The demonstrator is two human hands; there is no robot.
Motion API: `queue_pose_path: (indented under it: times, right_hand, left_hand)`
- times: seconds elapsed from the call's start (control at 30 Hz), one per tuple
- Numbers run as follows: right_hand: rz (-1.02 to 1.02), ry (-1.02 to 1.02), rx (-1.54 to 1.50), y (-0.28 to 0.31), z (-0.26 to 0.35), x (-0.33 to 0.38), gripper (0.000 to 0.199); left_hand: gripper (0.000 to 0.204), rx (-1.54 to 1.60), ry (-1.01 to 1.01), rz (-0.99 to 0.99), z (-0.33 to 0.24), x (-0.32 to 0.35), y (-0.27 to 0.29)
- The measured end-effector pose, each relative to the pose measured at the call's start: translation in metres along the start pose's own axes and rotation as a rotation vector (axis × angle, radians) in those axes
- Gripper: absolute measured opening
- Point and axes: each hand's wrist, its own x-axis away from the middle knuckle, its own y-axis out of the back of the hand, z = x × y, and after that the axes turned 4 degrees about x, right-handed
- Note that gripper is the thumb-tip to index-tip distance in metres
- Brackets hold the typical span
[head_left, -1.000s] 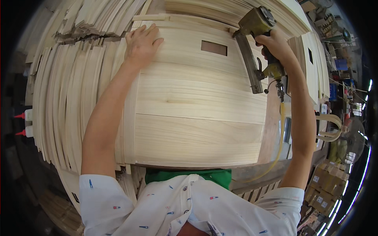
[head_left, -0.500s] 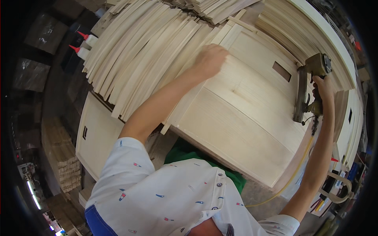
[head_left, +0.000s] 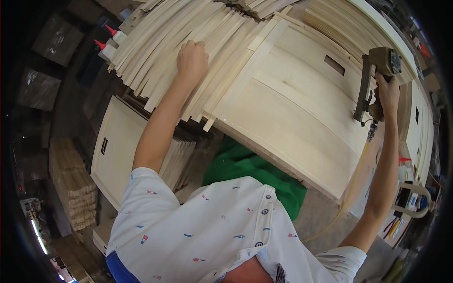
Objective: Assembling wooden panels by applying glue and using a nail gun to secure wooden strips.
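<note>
My right hand is wrapped round the grip of a nail gun, held over the right end of a pale wooden panel. A yellow air hose runs down from the tool. The panel lies flat, with frame strips along its edges and a rectangular cut-out near the far right. Over a broad row of loose wooden strips on the left is my left hand, its fingers curled closed. Whatever is between those fingers is hidden.
Two white glue bottles with red tips stand left of the strips. More thin boards are stacked behind the panel. Another cut-out panel leans at lower left, near a wood pile. Green cloth hangs before me.
My left hand has moved left, from the panel's left edge to over the loose strips. The right hand and nail gun have shifted slightly, staying over the panel's right end.
</note>
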Motion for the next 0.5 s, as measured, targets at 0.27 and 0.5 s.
queue_pose_path:
  times: [0.27, 0.5]
  right_hand:
    - [-0.021, -0.135, -0.084, 0.109, -0.003, 0.096, 0.028]
    - [-0.064, -0.323, -0.129, 0.165, -0.035, 0.214, 0.024]
  left_hand:
    - [0.025, 0.127, 0.129, 0.098, 0.019, -0.009, -0.004]
    - [0.028, 0.109, 0.051, 0.012, 0.01, -0.001, -0.01]
